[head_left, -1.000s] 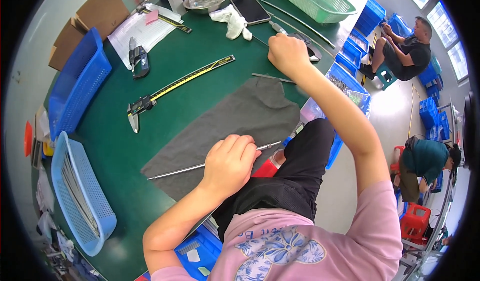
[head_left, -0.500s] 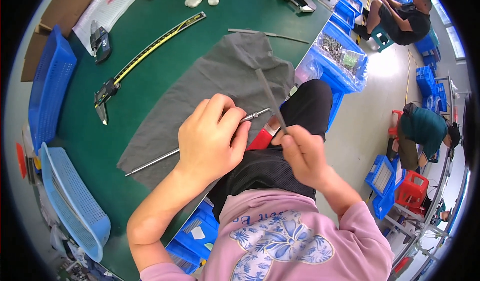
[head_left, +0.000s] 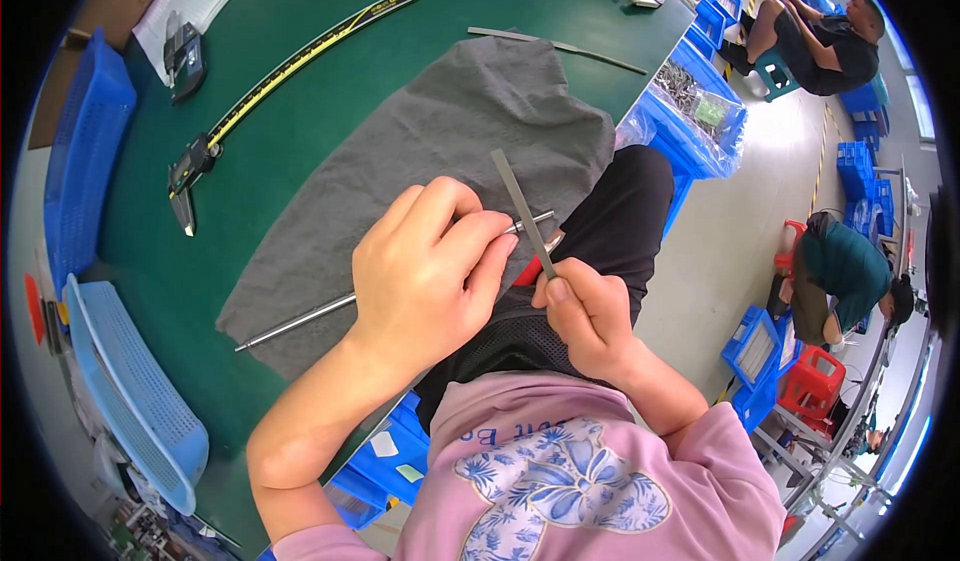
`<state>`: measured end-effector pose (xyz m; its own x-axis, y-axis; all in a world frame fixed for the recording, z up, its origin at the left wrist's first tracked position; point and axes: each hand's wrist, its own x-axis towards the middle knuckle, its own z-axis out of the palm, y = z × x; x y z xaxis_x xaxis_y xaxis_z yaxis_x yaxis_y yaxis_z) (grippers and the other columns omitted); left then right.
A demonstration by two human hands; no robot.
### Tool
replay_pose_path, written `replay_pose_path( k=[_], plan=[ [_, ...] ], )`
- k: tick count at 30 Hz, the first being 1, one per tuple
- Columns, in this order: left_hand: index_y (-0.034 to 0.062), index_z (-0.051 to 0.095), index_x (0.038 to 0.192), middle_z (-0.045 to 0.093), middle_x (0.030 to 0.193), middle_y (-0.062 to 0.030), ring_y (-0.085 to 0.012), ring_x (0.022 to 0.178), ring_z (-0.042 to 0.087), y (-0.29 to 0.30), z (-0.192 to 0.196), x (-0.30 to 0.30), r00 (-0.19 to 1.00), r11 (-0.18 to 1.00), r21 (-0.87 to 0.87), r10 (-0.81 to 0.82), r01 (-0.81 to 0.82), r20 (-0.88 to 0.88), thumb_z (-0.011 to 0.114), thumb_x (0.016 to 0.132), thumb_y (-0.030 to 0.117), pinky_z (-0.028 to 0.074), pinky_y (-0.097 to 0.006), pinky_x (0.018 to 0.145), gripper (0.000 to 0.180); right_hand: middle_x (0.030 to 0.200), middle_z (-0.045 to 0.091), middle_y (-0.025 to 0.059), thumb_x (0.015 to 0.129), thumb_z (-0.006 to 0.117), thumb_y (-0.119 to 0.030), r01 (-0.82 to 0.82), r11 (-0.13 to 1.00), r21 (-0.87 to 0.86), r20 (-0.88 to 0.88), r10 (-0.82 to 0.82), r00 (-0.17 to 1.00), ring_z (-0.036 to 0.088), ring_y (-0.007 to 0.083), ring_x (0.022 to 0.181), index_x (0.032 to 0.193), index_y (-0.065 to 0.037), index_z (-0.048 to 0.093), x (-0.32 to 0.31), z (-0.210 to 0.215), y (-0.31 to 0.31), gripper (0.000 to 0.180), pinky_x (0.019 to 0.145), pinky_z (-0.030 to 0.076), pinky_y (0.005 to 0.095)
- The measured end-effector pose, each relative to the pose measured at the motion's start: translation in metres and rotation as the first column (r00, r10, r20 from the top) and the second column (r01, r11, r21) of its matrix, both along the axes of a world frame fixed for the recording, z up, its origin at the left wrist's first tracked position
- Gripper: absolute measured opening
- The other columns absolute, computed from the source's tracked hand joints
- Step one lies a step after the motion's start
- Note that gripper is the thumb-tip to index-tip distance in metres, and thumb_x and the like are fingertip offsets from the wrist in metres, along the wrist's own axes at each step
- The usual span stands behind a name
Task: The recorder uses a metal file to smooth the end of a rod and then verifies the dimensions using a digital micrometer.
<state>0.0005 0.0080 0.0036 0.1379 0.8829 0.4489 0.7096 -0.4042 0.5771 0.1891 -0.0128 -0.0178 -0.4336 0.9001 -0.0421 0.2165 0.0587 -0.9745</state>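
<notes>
My left hand (head_left: 425,261) is closed around a slim metal rod (head_left: 295,322), which slants across a grey cloth (head_left: 350,201). The rod's narrow stepped end sticks out past my fingertips. In my right hand (head_left: 590,316), thumb on top, is a flat metal file (head_left: 515,189). The file crosses the rod close to that end; whether they touch I cannot tell. Under this spot a red object (head_left: 527,273) is mostly hidden by my hands. Another thin file (head_left: 560,48) lies at the cloth's far edge.
On the green table (head_left: 270,161) lie a digital caliper (head_left: 285,71) and a second measuring tool (head_left: 184,59). Blue baskets (head_left: 140,391) line the left side. A blue bin (head_left: 690,111) of small metal parts stands right of the table. Two people sit farther right.
The file has shifted left and toward me, crossing the rod slightly farther in from its end. My left hand keeps its hold on the rod. The whole view has moved a little.
</notes>
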Motion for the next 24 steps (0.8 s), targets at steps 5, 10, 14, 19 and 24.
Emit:
replay_pose_path(
  k=[5, 10, 14, 19, 24],
  plan=[
    [0.0068, 0.066, 0.077, 0.055, 0.075, -0.0018, -0.0203, 0.064, 0.053, 0.001, 0.000, -0.001, 0.999, 0.999, -0.024, -0.026, 0.027, 0.026, 0.074, 0.068, 0.005, 0.044, -0.032, 0.054, 0.012, 0.069, 0.060, 0.0129, 0.094, 0.049, -0.004, -0.006, 1.000, 0.013, 0.012, 0.006, 1.000, 0.061, 0.0258, 0.058, 0.086, 0.003, 0.055, 0.001, 0.001, 0.003, 0.012, 0.056, 0.047, 0.0307],
    [0.0027, 0.067, 0.077, 0.056, 0.072, -0.0068, -0.0223, 0.063, 0.055, 0.002, 0.001, 0.001, 0.995, 0.998, -0.036, -0.044, 0.047, 0.085, 0.075, 0.064, -0.002, 0.042, -0.032, 0.053, 0.017, 0.068, 0.060, 0.0127, 0.093, 0.050, -0.003, -0.012, 0.999, 0.039, 0.020, 0.011, 1.000, 0.061, 0.0251, 0.057, 0.085, 0.002, 0.055, 0.002, -0.001, 0.003, 0.011, 0.054, 0.047, 0.0307],
    [0.0015, 0.064, 0.075, 0.055, 0.071, -0.0067, -0.0219, 0.061, 0.051, 0.003, -0.002, 0.001, 0.987, 0.996, -0.040, -0.076, 0.082, 0.140, 0.074, 0.065, -0.006, 0.040, -0.032, 0.052, 0.016, 0.066, 0.059, 0.0124, 0.093, 0.050, -0.004, -0.005, 1.000, 0.025, 0.038, 0.004, 0.999, 0.060, 0.0251, 0.055, 0.083, 0.002, 0.054, -0.001, 0.002, 0.005, 0.012, 0.053, 0.046, 0.0307],
    [0.0012, 0.062, 0.073, 0.054, 0.071, -0.0063, -0.0213, 0.061, 0.050, 0.003, -0.003, 0.002, 0.980, 0.994, -0.053, -0.081, 0.092, 0.183, 0.074, 0.066, -0.008, 0.039, -0.032, 0.052, 0.017, 0.062, 0.057, 0.0113, 0.093, 0.051, -0.004, 0.038, 0.998, 0.050, 0.112, -0.044, 0.993, 0.058, 0.0250, 0.051, 0.082, 0.000, 0.054, -0.006, 0.006, 0.005, 0.012, 0.050, 0.045, 0.0311],
    [0.0012, 0.060, 0.072, 0.054, 0.071, -0.0061, -0.0210, 0.061, 0.050, 0.004, -0.003, 0.001, 0.979, 0.994, -0.056, -0.087, 0.099, 0.183, 0.074, 0.066, -0.008, 0.038, -0.031, 0.052, 0.017, 0.060, 0.056, 0.0113, 0.093, 0.051, -0.005, 0.038, 0.998, 0.044, 0.126, -0.043, 0.991, 0.057, 0.0256, 0.050, 0.081, 0.000, 0.054, -0.008, 0.010, 0.006, 0.013, 0.049, 0.044, 0.0317]
  ],
)
